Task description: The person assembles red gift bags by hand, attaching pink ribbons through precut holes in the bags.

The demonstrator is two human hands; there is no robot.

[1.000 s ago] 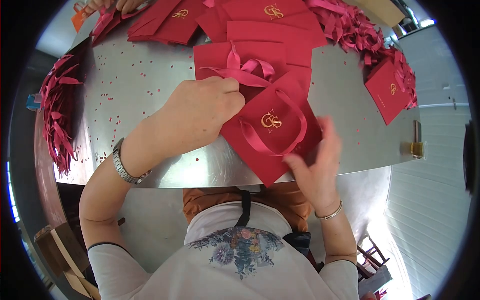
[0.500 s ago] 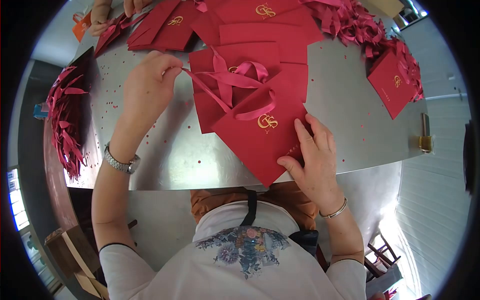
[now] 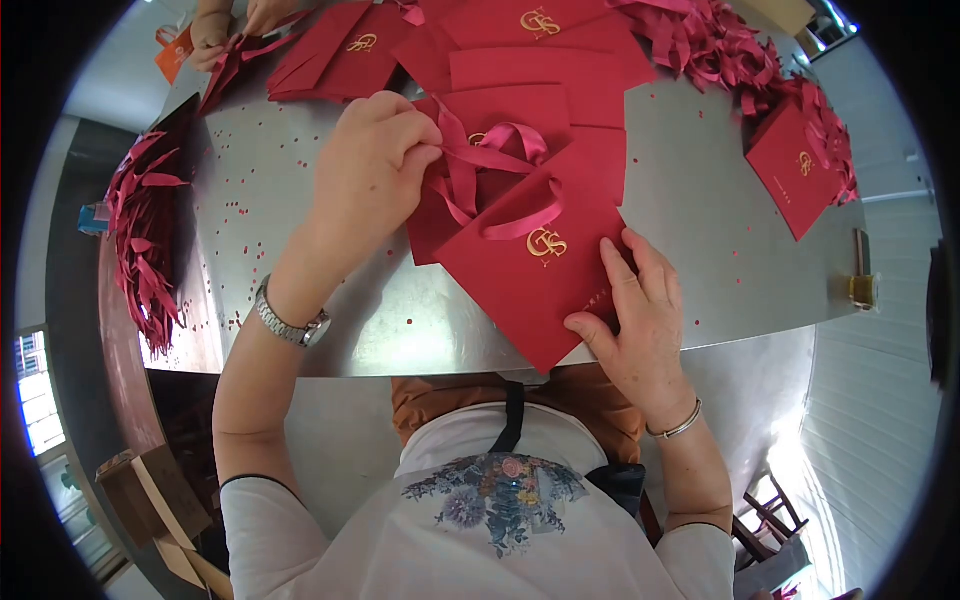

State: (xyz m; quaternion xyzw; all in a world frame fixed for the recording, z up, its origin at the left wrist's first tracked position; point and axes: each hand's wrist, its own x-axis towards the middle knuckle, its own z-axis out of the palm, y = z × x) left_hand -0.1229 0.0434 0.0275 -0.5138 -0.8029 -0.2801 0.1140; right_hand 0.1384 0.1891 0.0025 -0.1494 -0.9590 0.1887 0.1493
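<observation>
A flat red paper bag (image 3: 535, 290) with a gold monogram lies at the near edge of the steel table (image 3: 300, 250). My right hand (image 3: 635, 310) presses flat on the bag's lower right corner, fingers spread. My left hand (image 3: 375, 160) is closed on the pink ribbon handle (image 3: 470, 160) at the bag's top left, over more red bags (image 3: 540, 100) stacked behind.
Piles of loose pink ribbons lie at the left edge (image 3: 140, 240) and the far right (image 3: 730, 50). Another red bag (image 3: 795, 175) rests on the right. Another person's hands (image 3: 225, 25) work on bags at the far left. Red paper dots speckle the table.
My left hand, which had drawn the ribbon out to the left, has come back toward the bag's top with the ribbon bunched. My right hand stays pressed on the bag.
</observation>
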